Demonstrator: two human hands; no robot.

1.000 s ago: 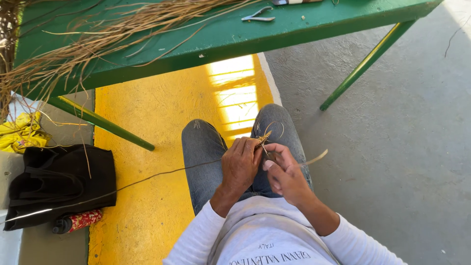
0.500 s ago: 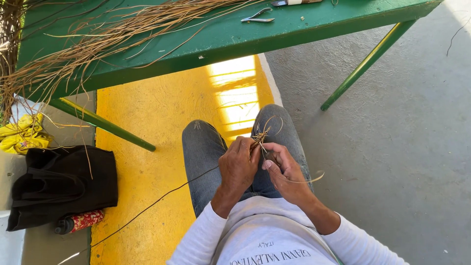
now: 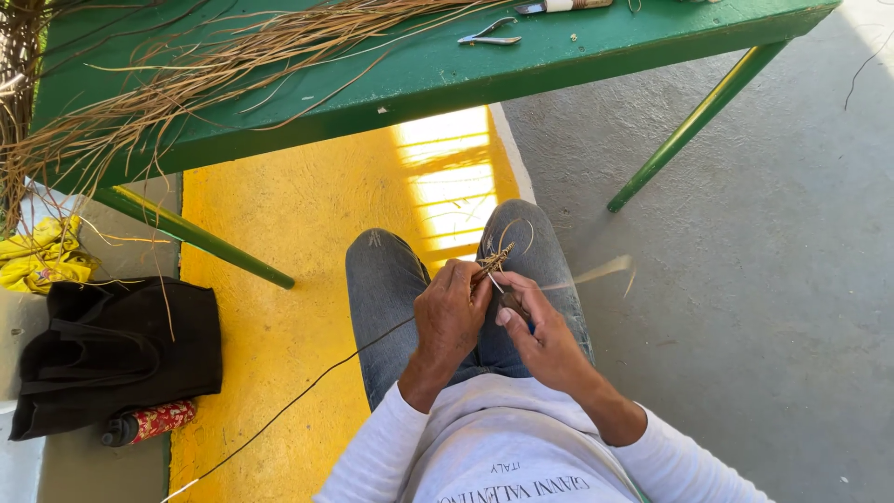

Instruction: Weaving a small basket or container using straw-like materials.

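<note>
I sit with my jeans-clad knees (image 3: 386, 279) under a green table. My left hand (image 3: 452, 312) pinches a small bundle of dry straw fibres (image 3: 495, 257) above my lap. My right hand (image 3: 540, 331) sits right beside it, fingers closed on the same bundle and on a pale strand (image 3: 605, 271) that whips out to the right, blurred. A long thin dark strand (image 3: 298, 396) trails from the left hand down to the lower left over the yellow floor.
The green table (image 3: 559, 51) carries a heap of long dry straw (image 3: 214, 65), small metal pliers (image 3: 489, 33) and a knife (image 3: 559, 6). A black bag (image 3: 112, 359), a red patterned bottle (image 3: 149, 424) and yellow cloth (image 3: 42, 261) lie at left. Grey concrete at right.
The pale strand by my right hand has swung from low at my knee up and out to the right. The long dark strand has shifted on the floor. Both hands stay together.
</note>
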